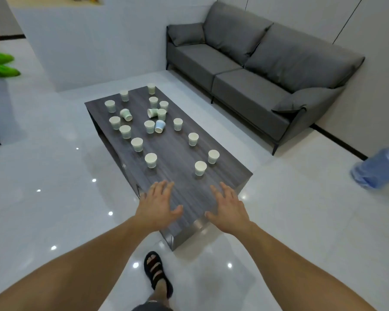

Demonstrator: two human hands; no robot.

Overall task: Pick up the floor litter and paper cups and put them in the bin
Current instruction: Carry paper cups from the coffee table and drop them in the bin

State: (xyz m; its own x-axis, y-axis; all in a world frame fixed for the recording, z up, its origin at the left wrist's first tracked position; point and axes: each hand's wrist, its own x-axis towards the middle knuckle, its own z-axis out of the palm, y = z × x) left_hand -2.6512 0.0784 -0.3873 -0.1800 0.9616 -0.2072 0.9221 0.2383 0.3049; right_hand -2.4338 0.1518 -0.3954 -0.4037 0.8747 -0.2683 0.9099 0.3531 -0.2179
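Several pale paper cups stand on a dark wooden coffee table point(182, 198); the nearest are one cup point(200, 168) and another cup point(151, 160). A blue cup point(160, 126) and two pale ones lie tipped over farther back. My left hand point(158, 203) and my right hand point(228, 208) are stretched out, palms down, fingers spread, over the near end of the table. Neither hand holds anything. No bin and no floor litter are in view.
A grey two-seat sofa point(256, 70) stands behind the table at the right. A blue water jug point(377, 168) sits on the white glossy floor at the far right. Green slippers point(2, 66) lie at the far left. My sandalled foot point(156, 272) is near the table's corner.
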